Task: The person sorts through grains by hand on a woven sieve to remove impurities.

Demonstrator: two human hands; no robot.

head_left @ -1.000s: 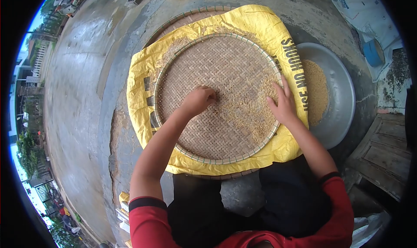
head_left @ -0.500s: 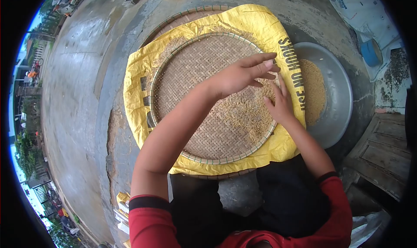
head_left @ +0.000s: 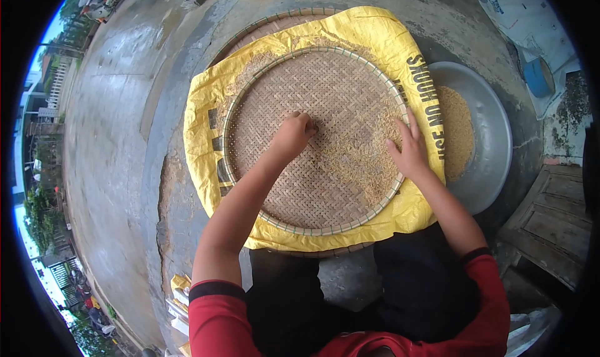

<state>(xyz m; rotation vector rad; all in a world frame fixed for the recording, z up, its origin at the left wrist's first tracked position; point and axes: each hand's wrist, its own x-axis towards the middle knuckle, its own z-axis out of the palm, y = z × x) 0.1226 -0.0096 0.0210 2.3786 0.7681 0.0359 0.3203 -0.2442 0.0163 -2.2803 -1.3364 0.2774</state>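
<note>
A round woven bamboo tray [head_left: 281, 94] lies on a yellow printed sack [head_left: 203, 100]. Unhusked rice grains [head_left: 356, 163] are scattered over the tray's right half. My left hand [head_left: 292, 135] rests near the tray's middle with its fingers curled down onto the weave at the edge of the grains; I cannot see whether it pinches anything. My right hand [head_left: 409, 149] lies flat with fingers spread on the tray's right rim, beside the grains.
A metal basin [head_left: 494, 138] holding more rice grain [head_left: 455, 129] stands to the right of the sack. A second woven tray [head_left: 262, 27] lies under the sack. Concrete ground [head_left: 112, 125] stretches left. A wooden panel [head_left: 550, 219] is at the right, a blue container [head_left: 536, 75] beyond it.
My left hand, which had reached across to the tray's upper right half a second ago, has come back to the tray's middle. My right hand has stayed on the right rim.
</note>
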